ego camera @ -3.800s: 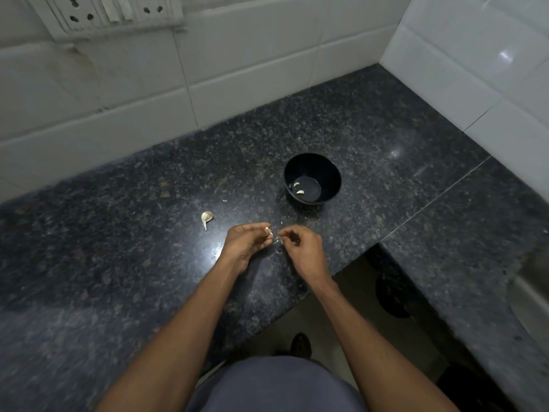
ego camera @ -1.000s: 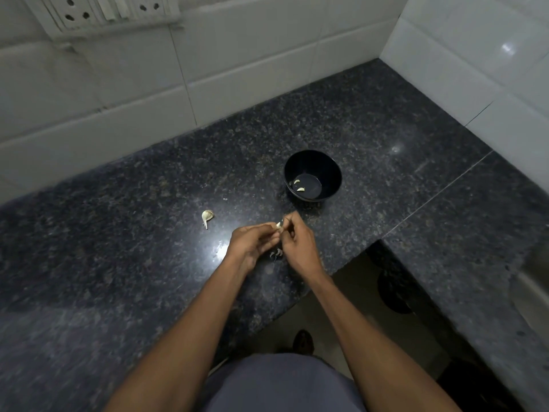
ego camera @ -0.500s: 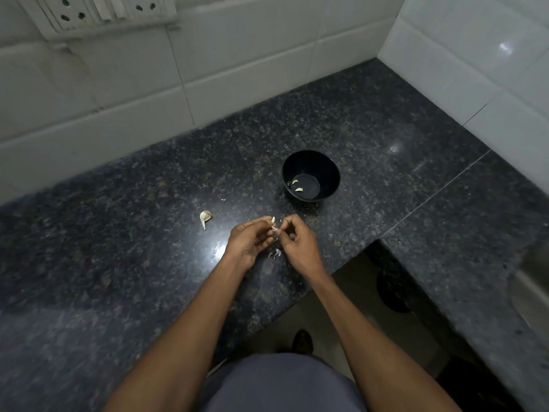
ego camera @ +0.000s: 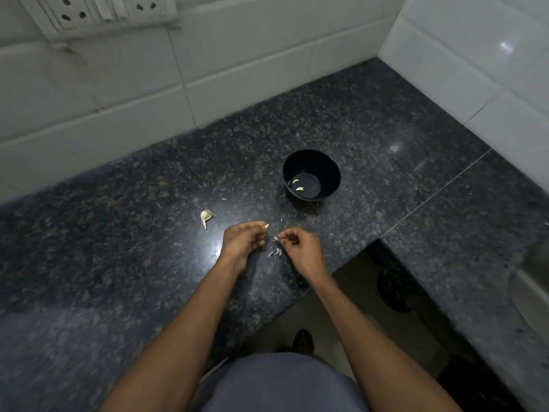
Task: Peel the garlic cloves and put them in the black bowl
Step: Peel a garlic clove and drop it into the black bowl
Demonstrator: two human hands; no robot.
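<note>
My left hand (ego camera: 242, 239) pinches a pale garlic clove (ego camera: 265, 226) at its fingertips, just above the dark granite counter (ego camera: 148, 248). A short gap to the right, my right hand (ego camera: 300, 246) pinches a thin strip of garlic skin (ego camera: 275, 238). Loose skin flakes (ego camera: 275, 252) lie on the counter between and below the hands. The black bowl (ego camera: 311, 173) stands behind the hands, holding two peeled cloves (ego camera: 298, 185). One unpeeled clove (ego camera: 206, 217) lies on the counter left of my left hand.
White tiled walls rise at the back and right, with a socket panel (ego camera: 98, 13) at the top left. The counter's front edge (ego camera: 326, 281) cuts in under my right forearm, with floor below. A second counter slab (ego camera: 475, 248) runs along the right.
My hands have drawn apart: the left keeps the clove, the right has pulled a strip of skin away from it. More flakes lie on the counter than 3.8 s ago.
</note>
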